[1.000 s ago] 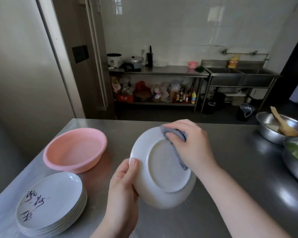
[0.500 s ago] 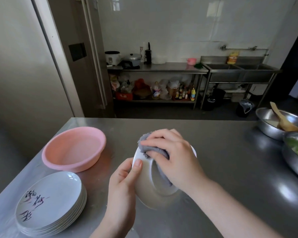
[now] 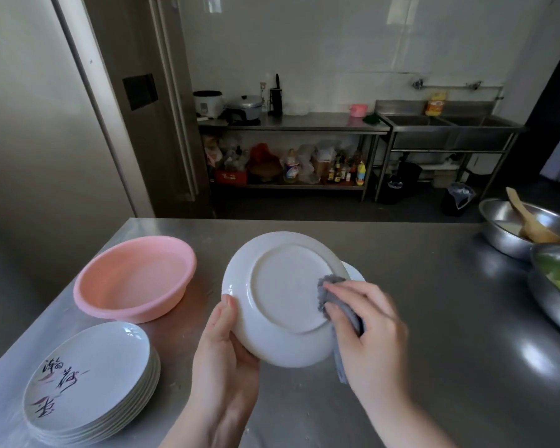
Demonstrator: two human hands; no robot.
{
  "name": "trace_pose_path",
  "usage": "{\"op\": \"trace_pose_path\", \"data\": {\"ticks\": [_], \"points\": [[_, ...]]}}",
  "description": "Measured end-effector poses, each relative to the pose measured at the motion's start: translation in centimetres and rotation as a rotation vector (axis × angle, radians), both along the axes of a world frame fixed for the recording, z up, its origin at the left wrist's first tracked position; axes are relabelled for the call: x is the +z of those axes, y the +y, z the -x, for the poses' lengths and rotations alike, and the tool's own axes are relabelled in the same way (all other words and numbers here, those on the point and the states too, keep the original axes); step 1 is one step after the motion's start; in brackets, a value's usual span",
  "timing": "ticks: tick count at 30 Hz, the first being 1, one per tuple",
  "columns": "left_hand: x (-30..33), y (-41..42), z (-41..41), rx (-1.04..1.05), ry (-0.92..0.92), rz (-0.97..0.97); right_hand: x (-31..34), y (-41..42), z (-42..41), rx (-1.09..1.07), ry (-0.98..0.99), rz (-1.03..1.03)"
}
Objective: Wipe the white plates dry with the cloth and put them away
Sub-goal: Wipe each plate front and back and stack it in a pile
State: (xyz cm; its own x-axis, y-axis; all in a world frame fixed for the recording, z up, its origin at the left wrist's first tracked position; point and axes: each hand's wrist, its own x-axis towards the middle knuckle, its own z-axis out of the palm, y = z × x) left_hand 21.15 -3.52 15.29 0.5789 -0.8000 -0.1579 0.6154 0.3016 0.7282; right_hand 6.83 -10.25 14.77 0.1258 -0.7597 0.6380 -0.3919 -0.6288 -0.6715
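Left fingers [image 3: 228, 307]: your thumb lies over the near-left rim of the white plate [image 3: 282, 299], the rest of your left hand [image 3: 223, 357] curls under the rim and grips it.
Right fingers [image 3: 346, 294]: curled round the grey cloth [image 3: 332, 294], pressing it against the plate's right side; your right hand [image 3: 369, 331] covers most of the cloth, and a strip of it hangs below the palm.
Plate in hand: held up off the tabletop [image 3: 417, 286], tilted with the underside and foot ring facing you, roughly centre of view.
Second plate [image 3: 354, 273]: only a white edge shows behind the held plate's right rim; can't tell how it lies.
Plate stack [image 3: 88, 383]: near-left corner of the tabletop, face up, dark brush-script lettering on the top plate, well apart from your hands.
Pink basin [image 3: 136, 279]: just beyond the stack, left of the held plate, upright on the tabletop.
Steel bowls: two at the right edge; the far one [image 3: 511, 227] holds a wooden spatula [image 3: 527, 221], the near one [image 3: 553, 286] holds green leaves and overlaps the far one's rim.
Background: steel shelf unit [image 3: 291, 124] against the tiled wall with a rice cooker [image 3: 207, 103] and a pot [image 3: 243, 105] on top, bottles and bags on the lower shelf; double sink [image 3: 450, 124] to its right.
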Motion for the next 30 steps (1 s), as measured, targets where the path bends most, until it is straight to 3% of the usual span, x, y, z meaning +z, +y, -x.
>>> {"op": "trace_pose_path", "data": {"ticks": [4,7,13,18,25,30], "points": [[-0.6,-0.1,0.4,-0.032,0.081,0.009,-1.1,1.8,-1.7,0.069,0.12,0.125],[-1.3,0.4,1.2,-0.122,0.129,-0.004,-0.6,2.0,-3.1,0.204,0.208,0.056],[-1.3,0.2,1.5,-0.143,-0.114,-0.011,2.3,-1.0,-3.9,0.163,0.183,0.002],[-0.2,-0.3,0.2,-0.069,-0.138,-0.037,3.7,-3.7,-2.7,0.077,0.158,0.054],[-0.1,-1.1,-0.2,0.019,0.157,-0.001,1.7,-3.1,-0.8,0.031,0.055,0.032],[0.3,-1.7,-0.1,0.05,0.306,-0.057,-1.4,-0.1,-1.8,0.057,0.037,0.175]]}}
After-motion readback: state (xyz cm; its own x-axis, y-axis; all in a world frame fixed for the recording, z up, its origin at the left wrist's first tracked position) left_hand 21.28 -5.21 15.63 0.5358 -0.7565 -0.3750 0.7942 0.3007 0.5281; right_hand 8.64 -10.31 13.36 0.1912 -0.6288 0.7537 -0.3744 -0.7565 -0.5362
